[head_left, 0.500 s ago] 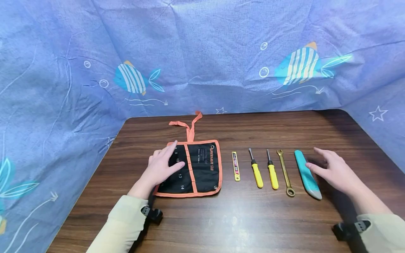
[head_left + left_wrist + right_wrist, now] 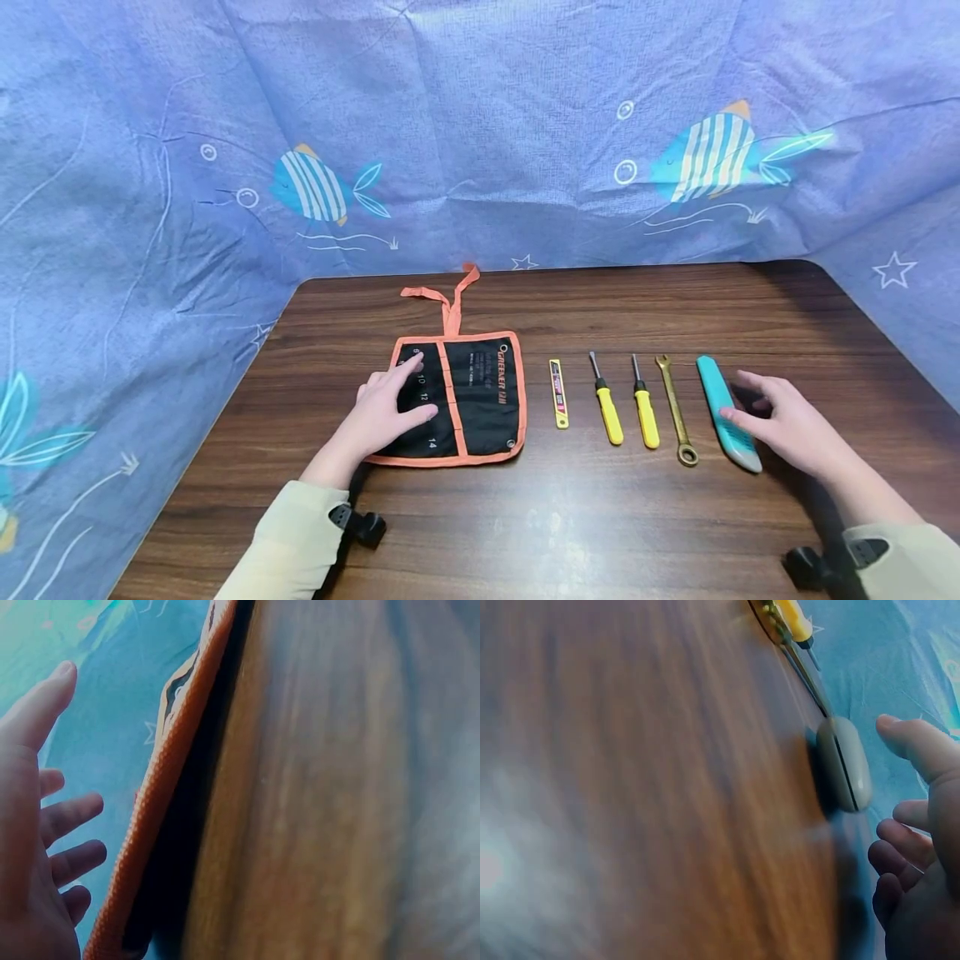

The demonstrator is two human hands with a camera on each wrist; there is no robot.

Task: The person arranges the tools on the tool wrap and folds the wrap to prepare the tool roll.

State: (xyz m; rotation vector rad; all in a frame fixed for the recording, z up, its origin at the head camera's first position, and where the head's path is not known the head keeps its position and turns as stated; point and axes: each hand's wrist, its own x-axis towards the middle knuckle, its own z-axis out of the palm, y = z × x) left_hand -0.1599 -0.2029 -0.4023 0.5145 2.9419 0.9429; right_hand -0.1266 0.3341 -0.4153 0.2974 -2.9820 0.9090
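A black tool pouch with orange trim and size numbers lies flat, its orange ties stretching away at the back. Over its left part is my left hand, fingers spread and holding nothing; contact with the cloth cannot be told. At the right lies a long teal tool with a grey end, its exact kind unclear; the right wrist view shows a dark slit along that grey end. My right hand is just right of it, fingers loosely bent, thumb over its edge, gripping nothing.
Between pouch and teal tool lie a narrow yellow printed strip, two yellow-handled screwdrivers and a brass-coloured combination wrench. All rest on a dark wooden table. A blue fish-patterned cloth hangs behind and at the sides.
My right hand has shifted slightly left and down toward the teal tool. My left hand has lowered slightly over the pouch. The laid-out tools have not moved.
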